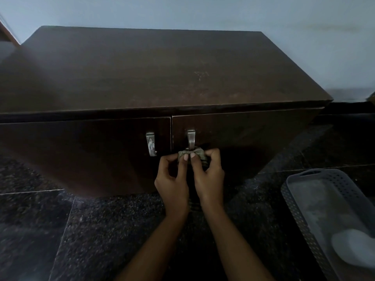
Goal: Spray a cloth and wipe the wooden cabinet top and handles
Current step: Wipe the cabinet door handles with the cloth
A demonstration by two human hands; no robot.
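A dark wooden cabinet (154, 69) stands against the wall, seen from above and in front. Its two doors each carry a metal handle: the left handle (151, 144) is bare, the right handle (191, 138) has its lower end wrapped in a small greenish cloth (191, 154). My left hand (173, 177) and my right hand (209, 173) both pinch that cloth around the bottom of the right handle, fingertips meeting at its middle. The handle's lower part is hidden by the cloth and fingers.
A grey perforated plastic basket (300, 209) sits on the dark speckled tile floor (101, 230) at the lower right, with a pale rounded object (353, 248) inside. A pale wall (182, 11) runs behind the cabinet.
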